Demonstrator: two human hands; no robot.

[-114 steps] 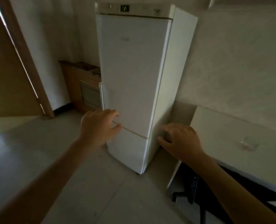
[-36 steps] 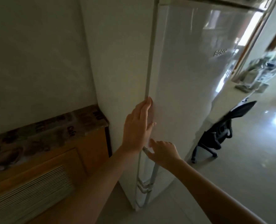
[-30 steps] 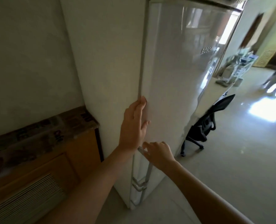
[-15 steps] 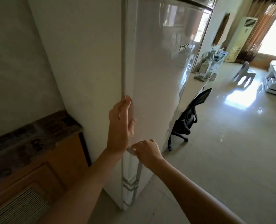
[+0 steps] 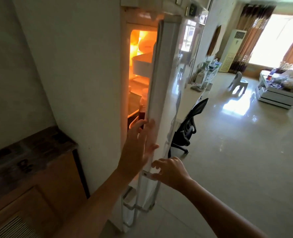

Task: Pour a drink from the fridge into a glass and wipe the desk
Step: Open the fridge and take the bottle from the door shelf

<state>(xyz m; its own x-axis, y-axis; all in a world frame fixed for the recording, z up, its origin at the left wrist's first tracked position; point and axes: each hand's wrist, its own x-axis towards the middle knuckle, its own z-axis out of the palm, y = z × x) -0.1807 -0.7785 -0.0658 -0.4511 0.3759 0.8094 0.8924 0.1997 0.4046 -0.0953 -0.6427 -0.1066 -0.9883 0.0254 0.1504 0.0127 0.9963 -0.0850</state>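
Note:
The tall white fridge [image 5: 84, 69] stands in front of me with its upper door [image 5: 161, 86] ajar by a narrow gap. Orange light glows inside over shelves and a white drawer [image 5: 142, 65]. A dark bottle [image 5: 21, 115] cannot be placed there; a dark bottle [image 5: 141, 114] shows low in the gap. My left hand [image 5: 138, 146] lies flat with fingers spread against the door's inner edge. My right hand [image 5: 168, 170] grips the door handle [image 5: 148, 175] at its top end. The white desk [image 5: 188, 102] runs behind the door.
A wooden radiator cover with a dark top [image 5: 27, 158] stands left of the fridge. A black office chair [image 5: 186, 129] sits at the desk. Farther right are a pale tiled floor [image 5: 236, 160], a small white chair [image 5: 237, 83], a low white table [image 5: 277, 93] and a standing air conditioner [image 5: 231, 50].
The fridge door was shut half a second ago; now it stands ajar with the inside light showing. Both hands stayed at the door edge and handle.

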